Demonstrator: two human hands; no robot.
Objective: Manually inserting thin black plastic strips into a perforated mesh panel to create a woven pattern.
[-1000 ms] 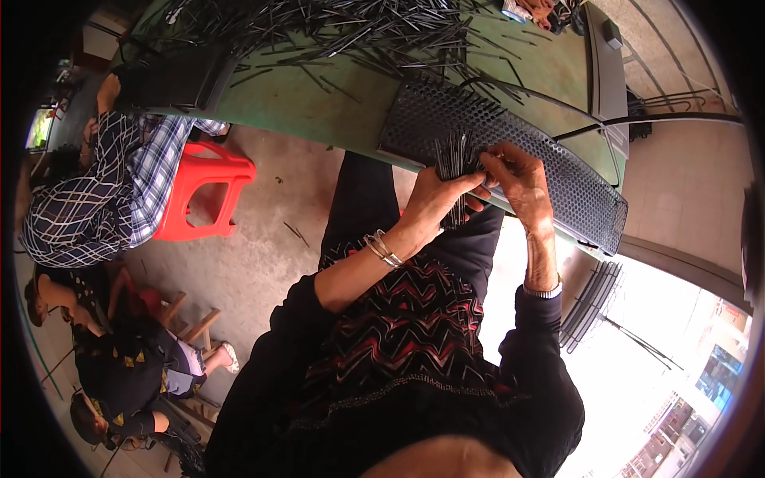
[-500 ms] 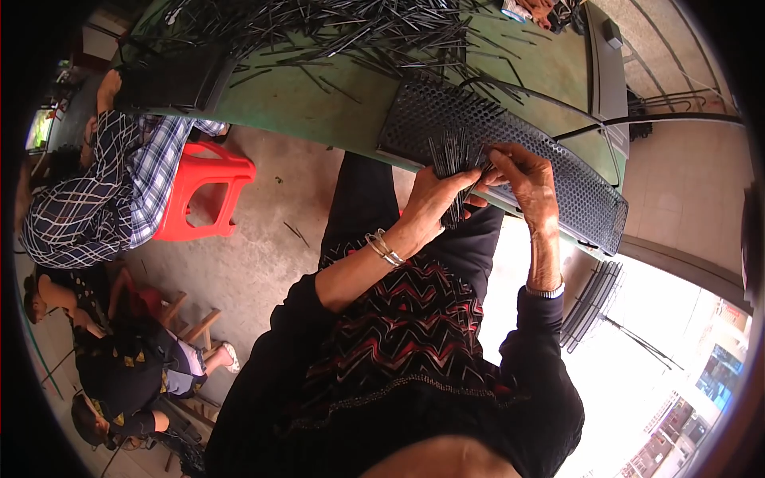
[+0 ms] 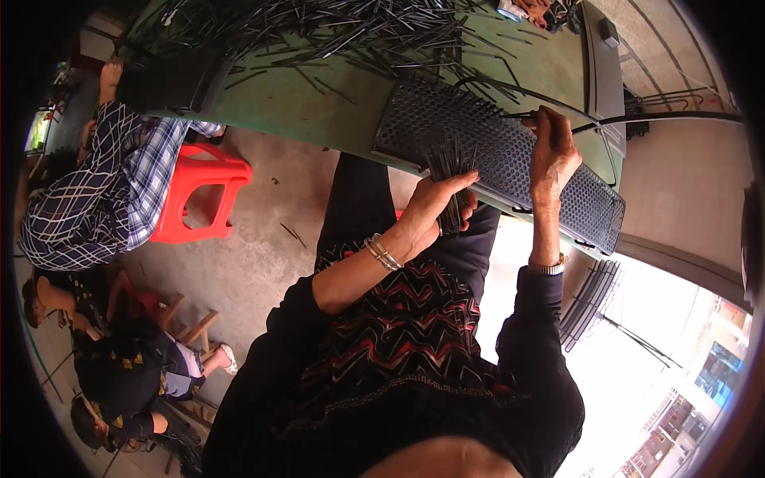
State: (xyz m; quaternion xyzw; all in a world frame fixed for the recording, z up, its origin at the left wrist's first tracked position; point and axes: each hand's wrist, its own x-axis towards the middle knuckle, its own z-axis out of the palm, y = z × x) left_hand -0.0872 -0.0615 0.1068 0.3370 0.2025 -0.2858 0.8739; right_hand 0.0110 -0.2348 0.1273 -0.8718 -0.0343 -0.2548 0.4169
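Looking down from the head view, a green surface (image 3: 319, 103) fills the top of the picture, its far part strewn with a heap of thin black rods (image 3: 335, 32). A long black perforated panel (image 3: 510, 151) lies along the near edge of the surface, running from the middle toward the right corner and jutting a little over that edge.

The left hand (image 3: 434, 211) is clamped around a bundle of rods (image 3: 448, 179), fingers curled tight, just at the near edge of the surface and against the left part of the panel; the rods stand up out of the fist, over the panel. Bangles (image 3: 382, 252) sit on that wrist.

The right hand (image 3: 554, 155) rests on the panel further right, fingers pinched together on a single rod (image 3: 522, 115) that lies along the panel's far side. A watch (image 3: 548, 268) is on that wrist. A curved black strip (image 3: 661, 118) runs past the hand toward the right corner.

A dark tray (image 3: 171, 80) sits at the left edge of the surface. Below that edge, on the floor (image 3: 263, 255), stands a red stool (image 3: 195, 191), with a person in a checked shirt (image 3: 88, 199) beside it. Lower left, another person (image 3: 119, 374) in dark clothes sits on the floor.
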